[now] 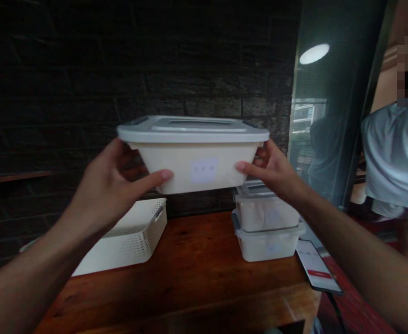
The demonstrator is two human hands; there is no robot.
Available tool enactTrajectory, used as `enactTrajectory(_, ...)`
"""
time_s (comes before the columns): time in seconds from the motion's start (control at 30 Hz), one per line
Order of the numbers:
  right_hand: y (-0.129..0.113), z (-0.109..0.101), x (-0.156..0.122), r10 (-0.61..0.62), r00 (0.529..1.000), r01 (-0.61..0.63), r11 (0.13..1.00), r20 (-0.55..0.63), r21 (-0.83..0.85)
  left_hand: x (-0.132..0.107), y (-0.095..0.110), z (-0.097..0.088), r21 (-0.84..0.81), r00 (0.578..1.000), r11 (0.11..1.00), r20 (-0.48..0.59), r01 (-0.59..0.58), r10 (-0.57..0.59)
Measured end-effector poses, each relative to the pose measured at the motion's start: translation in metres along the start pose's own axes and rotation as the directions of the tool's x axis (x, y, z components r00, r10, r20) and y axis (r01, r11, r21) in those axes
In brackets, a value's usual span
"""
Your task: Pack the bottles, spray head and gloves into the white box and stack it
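A white lidded storage box (176, 157) is held up level above the table, between my two hands. My left hand (120, 171) grips its left side, thumb on the front wall and fingers under the lid's rim. On the other side my right hand (268, 167) grips it the same way, thumb near a pale label (204, 170) whose print I cannot read. Two smaller lidded boxes, an upper one (287, 211) and a lower one (256, 246), stand stacked below my right hand. Behind my left forearm sits a white perforated basket (120, 253), partly hidden.
The wooden table (190, 273) runs below, against a dark brick wall (190, 55). A lit phone (313, 264) with a cable lies at its right edge. Further right are a glass panel (329, 93) and a person in a light shirt (395, 153).
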State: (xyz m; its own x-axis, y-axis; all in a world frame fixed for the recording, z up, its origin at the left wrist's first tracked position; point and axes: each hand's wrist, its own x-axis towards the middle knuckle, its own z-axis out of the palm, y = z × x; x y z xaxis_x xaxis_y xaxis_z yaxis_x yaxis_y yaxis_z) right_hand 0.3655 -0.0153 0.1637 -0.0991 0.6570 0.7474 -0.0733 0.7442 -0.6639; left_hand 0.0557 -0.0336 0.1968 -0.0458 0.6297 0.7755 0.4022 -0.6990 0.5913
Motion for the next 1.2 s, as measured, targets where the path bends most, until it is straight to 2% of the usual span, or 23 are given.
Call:
enactTrajectory(0.07,-0.021,-0.036,0.015,0.008,0.999,-0.012,0.996,-0.044,-0.087,0.025,0.013,0.033,-0.188,0.991,0.979,0.093,-0.076,0.094)
enactTrajectory(0.13,-0.040,-0.072,0.023,0.006,0.995,-0.024,0.984,-0.101,-0.177,0.045,0.019,0.070,-0.320,0.984,0.940,0.091,-0.114,0.151)
enactTrajectory(0.23,-0.056,-0.121,0.024,0.021,0.987,-0.066,0.954,-0.157,-0.292,0.064,0.021,0.127,-0.427,0.969,0.894,0.128,-0.139,0.212)
enactTrajectory(0.37,-0.053,-0.171,0.011,0.095,0.976,-0.160,0.925,-0.197,-0.345,0.063,0.017,0.187,-0.492,0.962,0.865,0.180,-0.094,0.206)
enactTrajectory(0.47,-0.040,-0.195,-0.002,0.149,0.968,-0.214,0.914,-0.203,-0.346,0.051,0.008,0.214,-0.477,0.957,0.878,0.238,-0.033,0.166)
enactTrajectory(0.6,-0.021,-0.213,-0.013,0.218,0.957,-0.273,0.902,-0.193,-0.334,0.036,-0.008,0.233,-0.440,0.952,0.898,0.272,-0.009,0.143)
enactTrajectory(0.77,-0.008,-0.223,-0.020,0.237,0.956,-0.281,0.908,-0.173,-0.311,0.029,-0.018,0.244,-0.449,0.945,0.891,0.313,0.064,0.090)
enactTrajectory(0.97,-0.005,-0.228,-0.026,0.240,0.957,-0.280,0.909,-0.162,-0.309,0.023,-0.021,0.250,-0.432,0.945,0.900,0.314,0.056,0.092)
enactTrajectory(1.1,-0.002,-0.229,-0.032,0.254,0.955,-0.290,0.904,-0.151,-0.313,0.018,-0.022,0.250,-0.417,0.932,0.900,0.362,0.128,0.035)
enactTrajectory(1.2,0.000,-0.229,-0.035,0.257,0.952,-0.299,0.902,-0.168,-0.310,0.016,-0.021,0.250,-0.410,0.936,0.906,0.349,0.102,0.052)
